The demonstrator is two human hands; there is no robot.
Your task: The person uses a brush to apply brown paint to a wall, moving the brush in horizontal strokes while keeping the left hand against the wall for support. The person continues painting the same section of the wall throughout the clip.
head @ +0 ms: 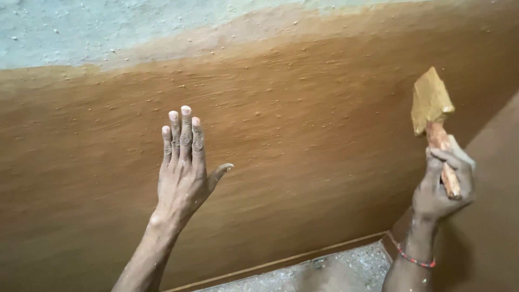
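My left hand [184, 167] lies flat against a wall [303, 140] coated in wet ochre-brown paint, fingers together and pointing up, thumb spread to the right. It holds nothing. My right hand [442, 186] is at the right, closed around the wooden handle of a wide paintbrush [431, 101]. The brush head points up, its bristles loaded with the same ochre paint, close to the wall near an inner corner. A red thread bracelet circles my right wrist.
The top of the wall [81, 27] is pale, rough and speckled, without brown paint. A second brown-painted wall [494, 216] meets the first at the right. A strip of grey speckled floor [335, 273] shows at the bottom.
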